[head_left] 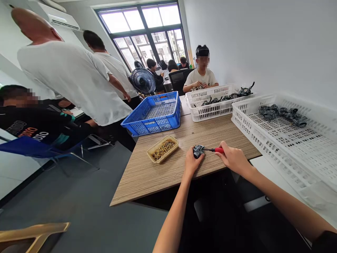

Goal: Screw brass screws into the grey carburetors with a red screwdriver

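Note:
My left hand is closed around a small dark grey metal part with a round opening, which looks like a carburetor, low over the wooden table. In my right hand is a screwdriver with a red handle, held level. Its dark shaft points left, and the tip meets the right side of the grey part; the exact contact spot is too small to make out. Left of my hands sits a cream tray filled with small brass-coloured pieces.
A blue crate stands at the table's far left edge. Two white crates hold dark metal parts, one at the back and one at the right. A person sits opposite; others stand or sit at left. A fan stands behind.

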`<state>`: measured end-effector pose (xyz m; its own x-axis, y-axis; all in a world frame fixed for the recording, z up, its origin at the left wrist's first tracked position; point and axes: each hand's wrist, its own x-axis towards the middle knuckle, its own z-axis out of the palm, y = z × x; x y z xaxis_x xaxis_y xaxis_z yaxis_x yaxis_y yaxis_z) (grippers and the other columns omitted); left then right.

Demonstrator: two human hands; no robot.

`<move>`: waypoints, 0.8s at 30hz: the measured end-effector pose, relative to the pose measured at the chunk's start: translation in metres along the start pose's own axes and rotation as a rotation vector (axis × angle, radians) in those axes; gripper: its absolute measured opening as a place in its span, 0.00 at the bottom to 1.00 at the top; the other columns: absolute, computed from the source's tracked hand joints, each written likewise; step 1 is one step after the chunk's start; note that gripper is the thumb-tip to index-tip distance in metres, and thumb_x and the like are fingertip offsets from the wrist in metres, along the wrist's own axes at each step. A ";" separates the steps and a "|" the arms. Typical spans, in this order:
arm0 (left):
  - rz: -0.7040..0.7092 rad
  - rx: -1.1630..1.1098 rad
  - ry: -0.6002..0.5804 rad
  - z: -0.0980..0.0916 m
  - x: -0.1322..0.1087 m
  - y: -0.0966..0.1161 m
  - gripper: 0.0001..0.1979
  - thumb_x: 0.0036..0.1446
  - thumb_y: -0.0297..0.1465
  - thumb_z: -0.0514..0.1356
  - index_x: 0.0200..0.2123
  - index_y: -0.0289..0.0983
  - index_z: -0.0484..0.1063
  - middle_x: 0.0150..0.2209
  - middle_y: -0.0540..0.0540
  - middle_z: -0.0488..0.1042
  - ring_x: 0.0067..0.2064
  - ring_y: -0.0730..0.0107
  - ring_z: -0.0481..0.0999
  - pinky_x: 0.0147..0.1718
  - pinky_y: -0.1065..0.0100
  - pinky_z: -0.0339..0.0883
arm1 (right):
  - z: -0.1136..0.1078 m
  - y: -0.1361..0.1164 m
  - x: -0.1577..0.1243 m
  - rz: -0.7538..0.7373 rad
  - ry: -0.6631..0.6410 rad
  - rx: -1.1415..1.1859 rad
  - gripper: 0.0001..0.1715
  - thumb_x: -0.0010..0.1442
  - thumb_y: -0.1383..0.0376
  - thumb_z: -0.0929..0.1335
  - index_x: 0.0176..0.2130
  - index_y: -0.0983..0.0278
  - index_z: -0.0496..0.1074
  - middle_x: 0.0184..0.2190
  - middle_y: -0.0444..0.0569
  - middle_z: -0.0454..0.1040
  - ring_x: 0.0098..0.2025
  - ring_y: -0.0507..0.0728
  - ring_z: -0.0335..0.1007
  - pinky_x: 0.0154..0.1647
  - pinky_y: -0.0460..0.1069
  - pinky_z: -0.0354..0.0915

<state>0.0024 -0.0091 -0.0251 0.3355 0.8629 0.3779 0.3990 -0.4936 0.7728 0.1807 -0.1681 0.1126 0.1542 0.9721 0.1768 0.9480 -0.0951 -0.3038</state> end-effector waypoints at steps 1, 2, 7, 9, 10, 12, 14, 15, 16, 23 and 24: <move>0.001 -0.001 -0.001 0.000 0.000 0.000 0.24 0.56 0.42 0.68 0.53 0.42 0.70 0.50 0.41 0.78 0.53 0.52 0.78 0.56 0.52 0.69 | 0.001 0.001 0.001 0.021 0.005 -0.013 0.13 0.76 0.53 0.61 0.48 0.61 0.62 0.34 0.51 0.80 0.35 0.64 0.80 0.28 0.49 0.54; 0.001 -0.002 -0.002 0.000 0.000 0.000 0.24 0.56 0.42 0.68 0.53 0.42 0.70 0.50 0.40 0.78 0.53 0.52 0.78 0.56 0.52 0.69 | 0.001 0.003 0.001 0.027 0.007 -0.003 0.14 0.76 0.53 0.61 0.49 0.61 0.62 0.35 0.51 0.81 0.36 0.64 0.81 0.28 0.49 0.55; 0.001 0.000 -0.009 0.000 0.000 -0.001 0.25 0.57 0.42 0.68 0.55 0.41 0.69 0.51 0.40 0.78 0.54 0.52 0.77 0.57 0.51 0.69 | -0.001 0.012 -0.001 -0.121 -0.003 0.219 0.13 0.74 0.59 0.63 0.56 0.58 0.59 0.48 0.51 0.81 0.44 0.62 0.81 0.37 0.50 0.63; -0.004 0.004 -0.004 0.000 0.000 -0.001 0.26 0.56 0.42 0.68 0.55 0.42 0.69 0.51 0.40 0.78 0.54 0.52 0.77 0.57 0.51 0.69 | -0.003 0.011 -0.002 -0.134 -0.015 0.231 0.11 0.74 0.61 0.63 0.54 0.58 0.59 0.49 0.50 0.81 0.43 0.61 0.81 0.37 0.50 0.63; -0.007 0.006 0.000 0.000 0.000 -0.001 0.26 0.56 0.42 0.69 0.55 0.42 0.69 0.51 0.40 0.78 0.54 0.52 0.77 0.57 0.51 0.69 | -0.004 0.009 -0.002 -0.120 -0.022 0.206 0.09 0.75 0.61 0.62 0.53 0.58 0.60 0.48 0.50 0.81 0.42 0.61 0.81 0.36 0.49 0.62; -0.008 0.008 0.003 0.000 0.000 -0.001 0.26 0.56 0.42 0.69 0.55 0.42 0.69 0.51 0.40 0.78 0.54 0.52 0.77 0.57 0.51 0.69 | -0.005 0.005 -0.001 -0.065 -0.032 0.115 0.08 0.76 0.59 0.61 0.50 0.59 0.61 0.43 0.51 0.81 0.39 0.62 0.81 0.32 0.49 0.58; -0.006 0.009 0.000 0.000 0.000 -0.001 0.26 0.56 0.42 0.68 0.55 0.41 0.70 0.50 0.40 0.78 0.54 0.52 0.77 0.56 0.51 0.69 | -0.005 0.002 0.000 -0.003 -0.041 0.021 0.11 0.77 0.56 0.60 0.49 0.61 0.61 0.37 0.51 0.81 0.37 0.64 0.81 0.29 0.50 0.55; -0.005 0.009 -0.001 0.000 0.000 0.000 0.25 0.56 0.42 0.68 0.55 0.41 0.70 0.50 0.40 0.78 0.53 0.52 0.77 0.56 0.51 0.69 | -0.005 0.001 0.000 0.018 -0.046 -0.008 0.13 0.77 0.55 0.59 0.49 0.61 0.61 0.35 0.51 0.81 0.37 0.64 0.81 0.29 0.50 0.54; -0.005 0.009 -0.002 0.000 0.000 0.000 0.25 0.56 0.42 0.68 0.54 0.41 0.70 0.50 0.40 0.78 0.53 0.52 0.77 0.56 0.51 0.69 | -0.005 0.001 0.001 0.027 -0.049 -0.016 0.13 0.77 0.54 0.59 0.49 0.61 0.61 0.34 0.51 0.81 0.37 0.64 0.81 0.29 0.50 0.54; -0.008 0.008 0.003 0.000 0.000 0.001 0.24 0.56 0.41 0.68 0.54 0.42 0.70 0.50 0.41 0.79 0.54 0.52 0.78 0.57 0.51 0.69 | -0.007 0.008 -0.003 -0.115 -0.027 0.180 0.11 0.75 0.61 0.63 0.54 0.58 0.58 0.48 0.50 0.81 0.41 0.61 0.81 0.35 0.49 0.60; -0.006 0.009 0.003 -0.001 0.000 0.002 0.24 0.56 0.41 0.68 0.54 0.42 0.70 0.50 0.41 0.79 0.54 0.51 0.77 0.57 0.51 0.69 | -0.007 0.008 -0.003 -0.114 -0.031 0.174 0.09 0.75 0.61 0.63 0.53 0.58 0.59 0.47 0.50 0.81 0.41 0.61 0.81 0.35 0.49 0.59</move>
<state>0.0025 -0.0100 -0.0237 0.3305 0.8664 0.3744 0.4085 -0.4889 0.7708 0.1898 -0.1730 0.1159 0.0373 0.9809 0.1910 0.8958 0.0519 -0.4415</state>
